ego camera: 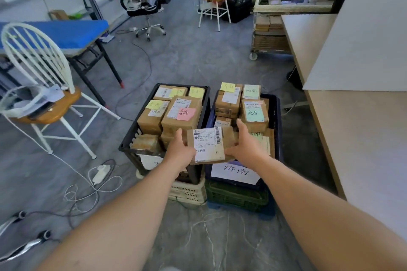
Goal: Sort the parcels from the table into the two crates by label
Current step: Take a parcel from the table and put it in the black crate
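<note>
A flat brown parcel (229,138) with a white shipping label hangs in the air over the gap between two crates. My left hand (179,150) grips its left edge and my right hand (245,145) grips its right edge. The black crate (127,136) on the left holds several cardboard parcels with yellow and pink notes. The dark blue crate (276,121) on the right holds several parcels with yellow and green notes and carries a white paper sign on its front.
Both crates stand on lower crates on the grey floor. A white chair (39,86) with a wooden seat is at the left, with cables and a power strip (100,174) on the floor. A light wooden table (361,138) runs along the right.
</note>
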`<state>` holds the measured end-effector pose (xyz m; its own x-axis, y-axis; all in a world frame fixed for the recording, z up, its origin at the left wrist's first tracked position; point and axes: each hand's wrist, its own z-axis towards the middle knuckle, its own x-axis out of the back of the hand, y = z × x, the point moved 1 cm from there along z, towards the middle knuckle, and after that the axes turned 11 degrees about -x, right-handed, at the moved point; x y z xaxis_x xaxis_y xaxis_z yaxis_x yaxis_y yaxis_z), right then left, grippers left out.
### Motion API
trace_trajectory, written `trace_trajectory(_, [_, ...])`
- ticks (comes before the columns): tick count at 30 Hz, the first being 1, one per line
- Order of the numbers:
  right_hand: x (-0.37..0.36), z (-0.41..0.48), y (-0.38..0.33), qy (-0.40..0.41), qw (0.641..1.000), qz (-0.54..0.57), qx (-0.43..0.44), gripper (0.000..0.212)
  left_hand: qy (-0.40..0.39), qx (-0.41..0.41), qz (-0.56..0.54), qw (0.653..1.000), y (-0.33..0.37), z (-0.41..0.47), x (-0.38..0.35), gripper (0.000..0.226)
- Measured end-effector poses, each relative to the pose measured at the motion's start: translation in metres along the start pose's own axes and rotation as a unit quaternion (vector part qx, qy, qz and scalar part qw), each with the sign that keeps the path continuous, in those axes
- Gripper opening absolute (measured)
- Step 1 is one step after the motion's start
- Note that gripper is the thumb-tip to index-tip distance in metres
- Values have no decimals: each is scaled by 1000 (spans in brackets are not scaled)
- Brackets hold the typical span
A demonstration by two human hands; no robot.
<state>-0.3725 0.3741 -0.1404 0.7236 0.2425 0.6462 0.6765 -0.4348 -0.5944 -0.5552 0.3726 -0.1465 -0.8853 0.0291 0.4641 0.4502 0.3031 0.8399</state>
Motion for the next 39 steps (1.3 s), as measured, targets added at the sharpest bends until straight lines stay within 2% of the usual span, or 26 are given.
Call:
trace_trajectory(3, [-9,9,-21,-15,999,-35,13,103,-12,-3,7,1000,-4,13,17,90])
trace_trajectory(7, [-15,23,-51,-35,998,-46,14,100,-43,-27,0,999,-7,38,38,85])
trace_trajectory(9, [-19,33,-69,-40,998,-43,11,82,-39,-38,12,998,-8,55,52,68])
trace_trajectory(13, [-32,45,-104,-37,999,34,-6,29,-18,-34,11,999,-11,89,83,24])
trace_trajectory(14, [-38,51,-117,-22,998,49,-10,23,-14,-33,2,999,-12,102,94,17])
trace_trajectory(17, [-45,61,-134,38,995,89,-27,23,-6,-35,-20,999,-13,121,111,17])
trace_trajectory(19, [-52,70,-152,63,992,107,-29,38,-13,-49,-26,998,-17,141,129,24])
trace_trajectory(21, [-59,76,-168,50,995,82,-16,67,-47,-66,-30,996,-21,158,144,55])
trace_trajectory(22, [-63,79,-176,40,998,58,-7,73,-73,-77,-22,994,-23,164,150,71])
trace_trajectory(24, [-70,83,-189,22,999,44,-4,66,-123,-101,0,987,-26,177,158,85])
trace_trajectory(27, [-80,89,-198,13,996,84,-28,36,-170,-120,31,978,-29,194,166,78])
trace_trajectory(29, [-85,90,-200,2,992,115,-53,15,-194,-137,53,970,-29,201,165,62])
trace_trajectory(30, [-86,89,-201,4,991,122,-60,11,-197,-148,51,968,-28,203,163,52])
trace_trajectory(32, [-85,89,-201,26,992,106,-64,17,-180,-167,18,969,-27,208,159,31])
trace_trajectory(35, [-82,90,-199,79,995,47,-44,16,-162,-169,7,972,-24,216,150,8])
trace_trajectory(37, [-82,94,-197,113,993,-9,-32,11,-149,-173,42,973,-22,218,146,21])
trace_trajectory(39, [-82,99,-198,127,991,-34,-30,25,-136,-178,80,971,-19,217,145,37])
